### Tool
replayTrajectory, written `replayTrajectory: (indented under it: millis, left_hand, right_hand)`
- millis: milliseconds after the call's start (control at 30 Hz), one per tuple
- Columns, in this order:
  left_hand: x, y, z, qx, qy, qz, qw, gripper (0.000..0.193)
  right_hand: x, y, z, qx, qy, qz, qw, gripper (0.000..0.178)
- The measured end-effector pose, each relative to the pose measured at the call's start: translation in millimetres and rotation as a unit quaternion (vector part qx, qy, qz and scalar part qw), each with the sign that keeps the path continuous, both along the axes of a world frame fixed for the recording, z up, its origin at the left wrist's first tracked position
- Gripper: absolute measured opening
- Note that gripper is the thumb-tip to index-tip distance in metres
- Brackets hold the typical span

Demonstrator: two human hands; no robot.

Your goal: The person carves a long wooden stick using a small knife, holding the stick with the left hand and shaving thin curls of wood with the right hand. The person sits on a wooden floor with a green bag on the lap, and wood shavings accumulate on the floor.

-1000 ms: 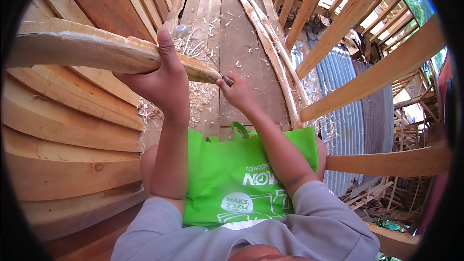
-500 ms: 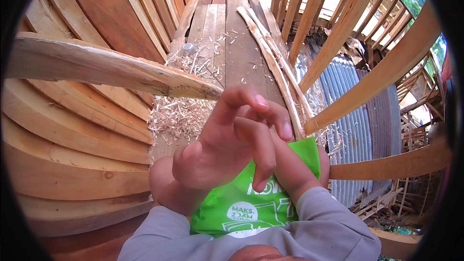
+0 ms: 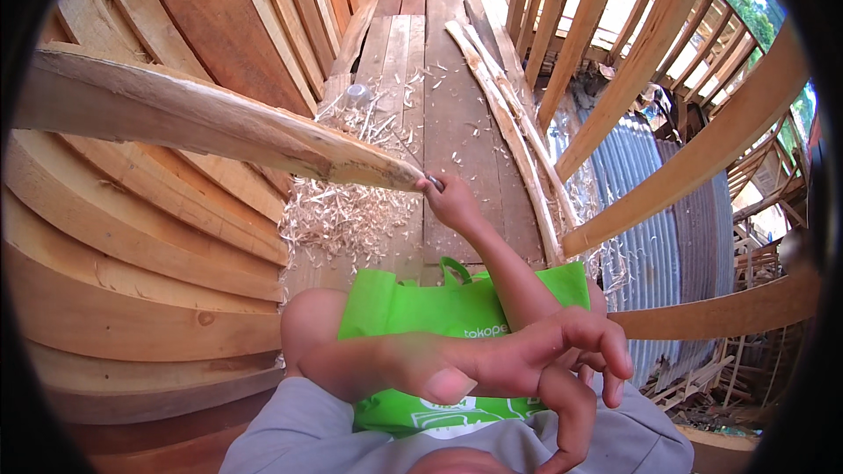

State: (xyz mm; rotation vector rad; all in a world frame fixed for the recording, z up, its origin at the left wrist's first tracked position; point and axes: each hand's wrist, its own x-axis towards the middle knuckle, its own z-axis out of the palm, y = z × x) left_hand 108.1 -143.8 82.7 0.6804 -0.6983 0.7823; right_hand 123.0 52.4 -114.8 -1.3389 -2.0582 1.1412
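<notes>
My left hand [image 3: 518,360] is close to the camera, above the green bag [image 3: 421,303] spread over my lap. Its fingers are apart and half bent, with nothing in them. Farther out, my right hand [image 3: 454,204] is closed around the dark handle [image 3: 435,183] of a thin tool, right by the tip of a long wooden plank [image 3: 263,127]. Most of this tool is hidden behind the plank's end, so its kind is unclear. The plank slants in from the left, its end pale and rough.
Wood shavings [image 3: 342,215] cover part of the plank floor [image 3: 452,114], with a clear plastic cup [image 3: 357,95] beyond. Stacked boards [image 3: 149,272] line the left. Two long pale sticks [image 3: 518,140] lie by curved wooden posts [image 3: 694,158] on the right, with corrugated metal sheets [image 3: 637,202] below.
My left hand has moved toward my body and to the right, from in front of the plank's end. My right hand, hidden before, now shows at the plank's tip.
</notes>
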Motion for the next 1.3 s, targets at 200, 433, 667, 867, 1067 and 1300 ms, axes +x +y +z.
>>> replayTrajectory:
  millis: [200, 433, 667, 867, 1067, 1300]
  left_hand:
    - [-2.3, -4.5, -8.7, -0.027, -0.014, -0.016, 0.999, 0.1]
    - [-27.0, 12.5, -1.8, 0.085, 0.189, 0.021, 0.978, 0.106]
    - [-29.6, -11.7, 8.9, -0.099, 0.134, -0.031, 0.985, 0.096]
    - [-34.5, -10.8, 15.0, -0.142, 0.137, -0.063, 0.978, 0.095]
    - [-36.3, 13.5, 7.7, 0.055, 0.239, -0.054, 0.968, 0.102]
    - [-33.0, 6.5, 3.6, -0.015, 0.147, -0.051, 0.988, 0.097]
  right_hand:
    - [-2.8, -1.5, 3.2, -0.009, -0.002, 0.007, 1.0, 0.044]
    - [1.2, 3.4, -3.4, -0.01, 0.003, 0.005, 1.0, 0.046]
    - [-5.8, 5.5, -15.0, 0.004, 0.002, 0.006, 1.0, 0.047]
    - [-3.1, 4.1, -9.5, -0.007, -0.003, 0.013, 1.0, 0.047]
    - [-2.7, 6.4, -9.8, -0.004, -0.002, 0.012, 1.0, 0.047]
    - [-4.7, 8.9, -22.2, 0.009, 0.033, 0.014, 0.999, 0.053]
